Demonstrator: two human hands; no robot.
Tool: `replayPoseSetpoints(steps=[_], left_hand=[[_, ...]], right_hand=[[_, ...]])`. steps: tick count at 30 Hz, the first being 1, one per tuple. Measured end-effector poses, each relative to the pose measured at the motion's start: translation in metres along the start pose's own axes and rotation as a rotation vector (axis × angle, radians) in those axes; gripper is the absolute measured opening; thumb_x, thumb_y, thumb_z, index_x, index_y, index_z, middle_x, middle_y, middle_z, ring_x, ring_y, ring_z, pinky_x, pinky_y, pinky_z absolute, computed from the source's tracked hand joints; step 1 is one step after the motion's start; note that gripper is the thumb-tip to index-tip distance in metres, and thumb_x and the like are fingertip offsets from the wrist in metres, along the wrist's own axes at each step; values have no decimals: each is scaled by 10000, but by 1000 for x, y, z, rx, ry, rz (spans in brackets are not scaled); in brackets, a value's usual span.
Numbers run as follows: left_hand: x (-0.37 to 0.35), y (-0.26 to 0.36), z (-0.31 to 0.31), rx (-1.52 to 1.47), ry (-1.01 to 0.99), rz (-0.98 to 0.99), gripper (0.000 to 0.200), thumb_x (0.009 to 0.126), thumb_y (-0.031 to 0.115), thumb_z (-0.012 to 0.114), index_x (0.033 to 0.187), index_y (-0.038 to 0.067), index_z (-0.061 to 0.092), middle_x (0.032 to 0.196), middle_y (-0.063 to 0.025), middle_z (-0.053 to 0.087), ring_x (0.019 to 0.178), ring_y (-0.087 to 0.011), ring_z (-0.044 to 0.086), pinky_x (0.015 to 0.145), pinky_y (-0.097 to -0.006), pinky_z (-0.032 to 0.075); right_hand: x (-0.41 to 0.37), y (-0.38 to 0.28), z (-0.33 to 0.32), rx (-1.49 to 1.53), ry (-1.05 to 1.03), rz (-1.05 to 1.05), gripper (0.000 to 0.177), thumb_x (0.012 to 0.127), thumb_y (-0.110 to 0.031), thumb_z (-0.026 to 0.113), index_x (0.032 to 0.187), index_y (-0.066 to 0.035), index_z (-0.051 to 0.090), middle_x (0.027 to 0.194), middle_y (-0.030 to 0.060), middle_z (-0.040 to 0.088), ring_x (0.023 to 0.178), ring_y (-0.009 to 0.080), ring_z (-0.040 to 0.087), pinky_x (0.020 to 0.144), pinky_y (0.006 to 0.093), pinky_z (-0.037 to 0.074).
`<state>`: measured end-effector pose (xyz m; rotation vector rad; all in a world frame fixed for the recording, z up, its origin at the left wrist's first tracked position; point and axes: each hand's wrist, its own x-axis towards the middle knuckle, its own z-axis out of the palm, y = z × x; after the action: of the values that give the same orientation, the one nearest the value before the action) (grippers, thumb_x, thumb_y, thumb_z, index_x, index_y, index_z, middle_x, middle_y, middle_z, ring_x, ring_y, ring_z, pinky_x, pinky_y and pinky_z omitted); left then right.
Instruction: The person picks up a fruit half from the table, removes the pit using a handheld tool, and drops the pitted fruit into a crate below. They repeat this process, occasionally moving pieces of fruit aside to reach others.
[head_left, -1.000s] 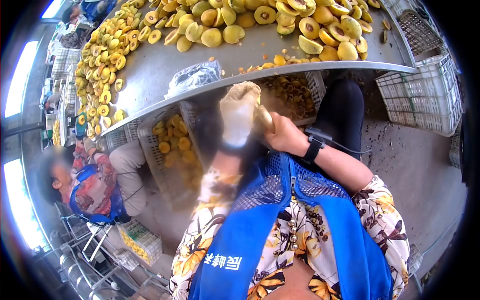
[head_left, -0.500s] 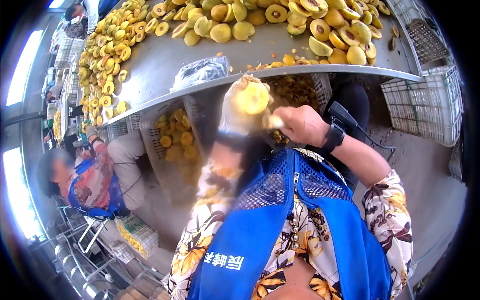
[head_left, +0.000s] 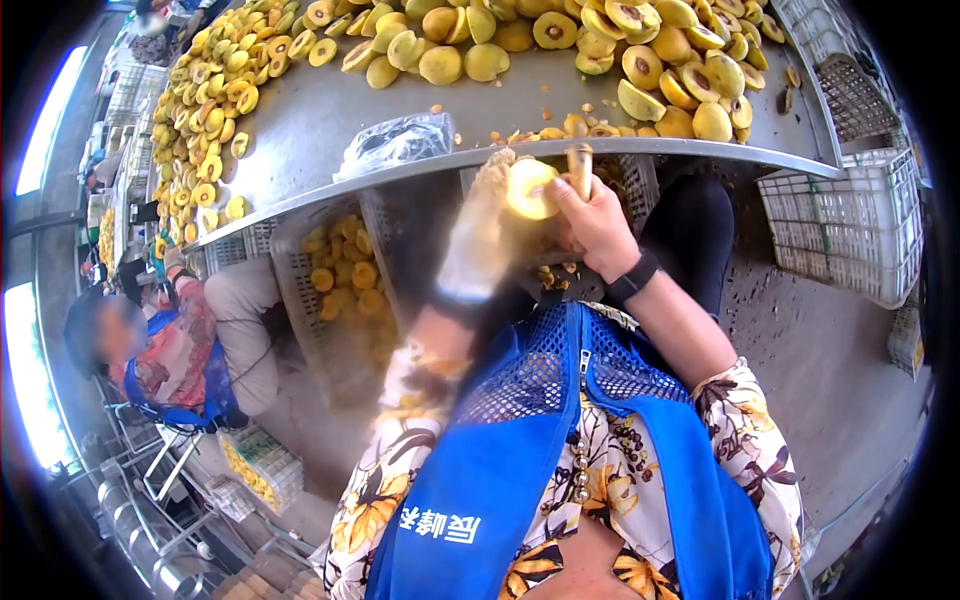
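Observation:
My left hand [head_left: 480, 225], in a pale work glove and somewhat blurred, is closed on a yellow peach half [head_left: 531, 189] whose cut face is turned up. My right hand [head_left: 603, 228], bare and with a dark watch at the wrist, grips a short tool with a wooden handle [head_left: 580, 170]. The handle's end points up toward the table edge, and the tool's working end is hidden. My right thumb lies at the edge of the peach half. Both hands are close together in front of the metal table [head_left: 300, 140], just below its rim.
Many peach halves [head_left: 640, 65] lie heaped along the table's back and left. A clear plastic bag [head_left: 395, 142] rests near the front edge. Below stands a crate of peach halves [head_left: 345, 265]. At right are white crates [head_left: 845, 225]; a co-worker [head_left: 175, 340] sits at left.
My right hand has turned, so the wooden handle now points up, and its thumb has come to the peach half. The peach half has shifted slightly right. The whole view has shifted a little.

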<state>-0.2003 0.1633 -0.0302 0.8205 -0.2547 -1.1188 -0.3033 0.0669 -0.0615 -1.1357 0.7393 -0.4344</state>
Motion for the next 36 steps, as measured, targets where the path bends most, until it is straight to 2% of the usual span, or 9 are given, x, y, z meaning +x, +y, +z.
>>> replayPoseSetpoints(steps=[3, 5, 9, 12, 24, 26, 28, 31, 36], left_hand=[[-1, -4, 3, -32, 125, -40, 392, 962, 378, 412, 1097, 32, 537, 980, -119, 617, 840, -230, 611, 738, -326, 514], [3, -4, -9, -228, 184, -29, 408, 947, 412, 425, 1022, 35, 560, 935, -127, 626, 835, -251, 606, 764, -347, 510], [8, -9, -33, -15, 324, 64, 534, 935, 511, 371, 937, 24, 589, 838, -133, 635, 734, -235, 621, 687, -347, 530], [8, -1, -20, 146, 405, 115, 549, 940, 496, 373, 889, -2, 598, 815, -131, 632, 719, -229, 623, 665, -333, 534], [6, 9, -18, 384, 299, -98, 549, 938, 480, 409, 803, -10, 618, 749, -111, 632, 662, -193, 613, 626, -289, 520], [9, 16, -25, 949, -74, 240, 561, 938, 482, 411, 796, -12, 634, 740, -104, 634, 652, -178, 604, 651, -281, 505], [11, 30, -21, 948, -110, -318, 598, 920, 524, 416, 801, -8, 663, 736, -89, 635, 652, -146, 588, 698, -268, 477], [17, 30, -15, 754, 33, -541, 616, 900, 557, 432, 787, -3, 664, 725, -87, 630, 672, -139, 590, 696, -263, 476], [3, 23, -3, 454, 74, -36, 601, 909, 522, 450, 1112, -35, 552, 1031, -102, 598, 884, -151, 585, 760, -264, 486]], right_hand=[[-11, -2, 23, 222, 120, 352, 209, 908, -250, 546, 951, -52, 494, 623, 8, 492, 396, 98, 427, 339, 244, 340], [-29, 1, 39, -6, 23, 209, 218, 915, -246, 528, 964, -38, 482, 618, 4, 483, 397, 95, 426, 338, 248, 338], [-42, 3, 30, -679, -87, -137, 286, 835, -203, 577, 992, 8, 464, 722, 215, 601, 616, 389, 591, 563, 426, 458], [-46, -19, 26, -690, -131, -33, 261, 819, -183, 571, 968, 1, 460, 775, 277, 582, 767, 480, 545, 660, 486, 434], [-51, -17, 8, -903, -369, -59, 237, 769, -66, 547, 943, 21, 411, 727, 293, 564, 759, 470, 548, 658, 508, 427], [-52, -14, 3, -920, -442, -37, 240, 767, -63, 541, 963, 28, 437, 751, 295, 573, 776, 461, 557, 673, 492, 440], [-50, -13, 1, -903, -513, 0, 242, 773, -67, 540, 979, 34, 464, 768, 286, 584, 773, 433, 578, 681, 470, 453], [-49, -20, 4, -775, -523, 39, 234, 793, -82, 543, 987, 40, 496, 772, 235, 603, 735, 346, 612, 681, 425, 469], [-50, -27, 17, -297, -316, 51, 128, 815, -71, 518, 915, -4, 474, 680, 38, 534, 511, 115, 507, 474, 261, 429]])
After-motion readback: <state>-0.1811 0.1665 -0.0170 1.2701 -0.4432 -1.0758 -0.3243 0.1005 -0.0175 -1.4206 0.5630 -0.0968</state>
